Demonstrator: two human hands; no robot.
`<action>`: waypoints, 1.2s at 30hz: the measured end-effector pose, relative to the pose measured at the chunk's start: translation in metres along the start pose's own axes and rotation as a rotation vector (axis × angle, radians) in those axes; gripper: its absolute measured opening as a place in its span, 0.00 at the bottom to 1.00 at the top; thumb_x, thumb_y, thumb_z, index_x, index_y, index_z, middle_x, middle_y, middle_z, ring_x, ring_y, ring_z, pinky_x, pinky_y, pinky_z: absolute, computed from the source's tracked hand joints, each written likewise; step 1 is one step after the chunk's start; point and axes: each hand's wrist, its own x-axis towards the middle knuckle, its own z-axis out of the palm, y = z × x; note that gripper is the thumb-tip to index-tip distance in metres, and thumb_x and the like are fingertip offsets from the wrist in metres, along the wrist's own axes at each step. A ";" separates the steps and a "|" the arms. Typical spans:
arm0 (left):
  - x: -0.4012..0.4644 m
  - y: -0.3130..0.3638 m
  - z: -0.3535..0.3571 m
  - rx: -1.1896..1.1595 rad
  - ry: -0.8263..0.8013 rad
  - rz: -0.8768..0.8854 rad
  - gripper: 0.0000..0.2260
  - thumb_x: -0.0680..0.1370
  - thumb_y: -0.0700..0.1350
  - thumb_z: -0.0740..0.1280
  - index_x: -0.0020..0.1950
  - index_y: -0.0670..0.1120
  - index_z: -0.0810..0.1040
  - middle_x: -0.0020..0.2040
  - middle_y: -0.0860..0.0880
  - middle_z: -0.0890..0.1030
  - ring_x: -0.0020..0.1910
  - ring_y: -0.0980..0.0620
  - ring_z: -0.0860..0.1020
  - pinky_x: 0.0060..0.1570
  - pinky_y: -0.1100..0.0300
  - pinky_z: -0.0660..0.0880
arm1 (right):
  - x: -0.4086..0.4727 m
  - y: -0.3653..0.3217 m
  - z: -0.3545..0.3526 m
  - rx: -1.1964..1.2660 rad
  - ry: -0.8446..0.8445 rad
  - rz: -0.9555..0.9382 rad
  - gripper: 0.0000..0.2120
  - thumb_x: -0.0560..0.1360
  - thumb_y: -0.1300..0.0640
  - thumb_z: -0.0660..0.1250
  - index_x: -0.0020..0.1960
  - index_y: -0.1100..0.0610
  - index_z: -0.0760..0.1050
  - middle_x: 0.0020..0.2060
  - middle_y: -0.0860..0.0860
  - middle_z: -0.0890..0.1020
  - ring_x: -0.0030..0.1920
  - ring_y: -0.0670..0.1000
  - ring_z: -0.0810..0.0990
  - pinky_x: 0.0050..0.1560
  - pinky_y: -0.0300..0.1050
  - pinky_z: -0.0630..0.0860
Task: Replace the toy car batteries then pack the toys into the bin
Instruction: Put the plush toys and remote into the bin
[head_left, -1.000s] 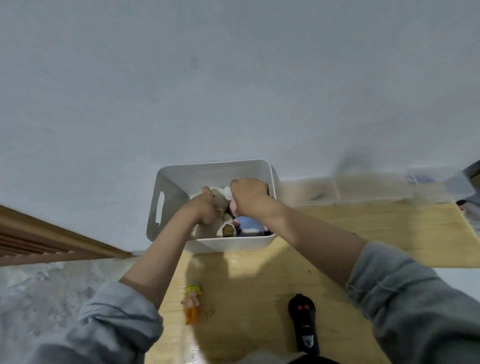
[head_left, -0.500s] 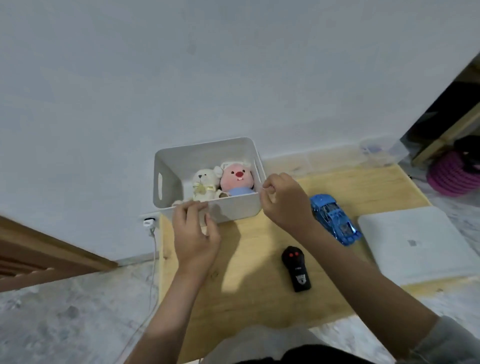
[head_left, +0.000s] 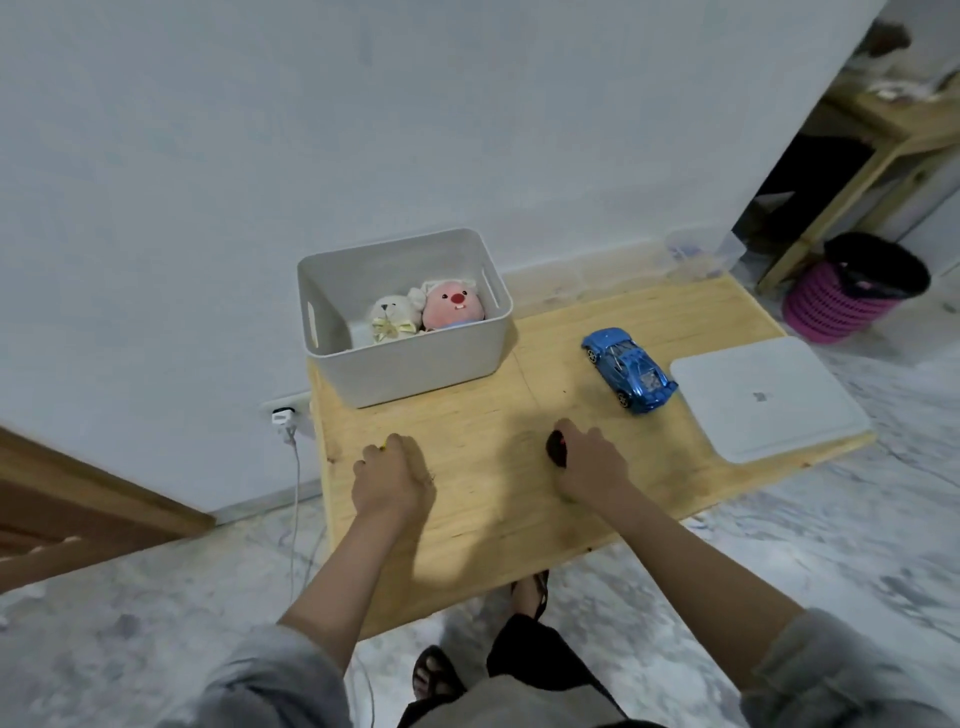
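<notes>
My right hand (head_left: 589, 457) curls over the black remote (head_left: 557, 448) on the wooden table (head_left: 493, 499), and my left hand (head_left: 392, 478) closes on something small and yellow. The blue toy car (head_left: 628, 369) sits right of the white bin (head_left: 410, 353), two plush toys (head_left: 431, 314) inside.

Wooden table (head_left: 498, 499) (bin (head_left: 415, 364), car (head_left: 628, 371), white board (head_left: 769, 397))

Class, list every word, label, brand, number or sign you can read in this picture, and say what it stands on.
No text can be read.
White flat device: a small grey mark, too blurred to read.
Blue toy car, white bin, black remote: no lettering shows.
</notes>
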 end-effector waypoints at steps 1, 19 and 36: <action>-0.001 0.000 -0.001 -0.028 0.005 0.003 0.22 0.73 0.49 0.68 0.63 0.44 0.67 0.57 0.40 0.72 0.55 0.38 0.74 0.47 0.50 0.74 | -0.002 0.000 0.001 0.029 0.011 0.006 0.25 0.71 0.59 0.66 0.65 0.48 0.61 0.52 0.56 0.70 0.45 0.57 0.75 0.40 0.48 0.75; 0.021 0.032 -0.132 -0.516 0.617 0.362 0.22 0.70 0.43 0.72 0.62 0.42 0.73 0.55 0.44 0.74 0.51 0.51 0.74 0.50 0.53 0.77 | 0.009 -0.109 -0.115 0.507 0.451 -0.501 0.30 0.70 0.58 0.68 0.70 0.46 0.63 0.56 0.50 0.67 0.49 0.48 0.74 0.47 0.40 0.74; 0.159 0.038 -0.121 0.122 0.017 0.036 0.09 0.72 0.42 0.66 0.51 0.44 0.73 0.54 0.42 0.78 0.54 0.42 0.77 0.44 0.55 0.73 | 0.145 -0.171 -0.119 -0.251 -0.083 -0.617 0.15 0.74 0.53 0.64 0.59 0.54 0.75 0.58 0.58 0.73 0.54 0.60 0.76 0.52 0.47 0.74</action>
